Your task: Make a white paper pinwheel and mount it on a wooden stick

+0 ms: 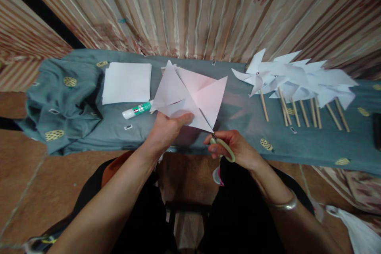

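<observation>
Below the hands, nearest the wearer, are dark-clothed legs, and a silver bangle circles the right wrist. The right hand grips green-handled scissors, their blades at the near corner of a white paper sheet. The left hand pinches that sheet, thumb on top, just ahead of both hands; slits run inward from its corners. Left of the left hand, on a grey-green cloth, lies a glue stick, with a paper stack just beyond it. Well right of the right hand lie overlapping paper pinwheels on sticks; farthest ahead hangs a striped curtain
</observation>
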Motion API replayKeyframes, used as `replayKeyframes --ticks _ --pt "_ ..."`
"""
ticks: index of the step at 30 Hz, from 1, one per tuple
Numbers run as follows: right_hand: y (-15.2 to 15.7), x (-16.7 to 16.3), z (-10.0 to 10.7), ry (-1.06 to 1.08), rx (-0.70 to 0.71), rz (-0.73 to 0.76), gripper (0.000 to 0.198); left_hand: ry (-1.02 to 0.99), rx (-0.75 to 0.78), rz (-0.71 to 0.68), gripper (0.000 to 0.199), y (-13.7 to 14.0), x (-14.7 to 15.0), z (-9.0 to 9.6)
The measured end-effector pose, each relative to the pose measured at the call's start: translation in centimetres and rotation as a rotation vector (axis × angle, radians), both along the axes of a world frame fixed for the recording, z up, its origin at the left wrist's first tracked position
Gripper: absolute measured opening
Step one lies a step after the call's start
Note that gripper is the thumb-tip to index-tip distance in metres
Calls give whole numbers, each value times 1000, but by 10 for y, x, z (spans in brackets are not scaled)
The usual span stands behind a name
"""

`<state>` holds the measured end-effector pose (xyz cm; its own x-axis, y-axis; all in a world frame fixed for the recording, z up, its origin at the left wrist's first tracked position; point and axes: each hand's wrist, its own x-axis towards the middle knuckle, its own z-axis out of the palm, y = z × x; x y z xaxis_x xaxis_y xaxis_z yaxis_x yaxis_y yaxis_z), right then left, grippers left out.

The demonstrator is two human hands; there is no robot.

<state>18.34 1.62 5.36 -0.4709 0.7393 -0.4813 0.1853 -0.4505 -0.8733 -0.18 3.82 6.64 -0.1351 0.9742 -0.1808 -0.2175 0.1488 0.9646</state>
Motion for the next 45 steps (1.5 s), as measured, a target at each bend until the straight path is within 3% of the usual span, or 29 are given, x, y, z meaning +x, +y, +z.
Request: replayKeyframes --ticks 13,34,45 --pt "0 -3 3 32 13 -50 37 8 -9 -81 40 -3 1 -2" --pt "-1 -1 -1 0 -13 -65 45 1 -59 -106 45 -5 3 0" --pt "1 -2 2 -25 -10 -84 46 -1 -62 -98 39 -7 4 -1"
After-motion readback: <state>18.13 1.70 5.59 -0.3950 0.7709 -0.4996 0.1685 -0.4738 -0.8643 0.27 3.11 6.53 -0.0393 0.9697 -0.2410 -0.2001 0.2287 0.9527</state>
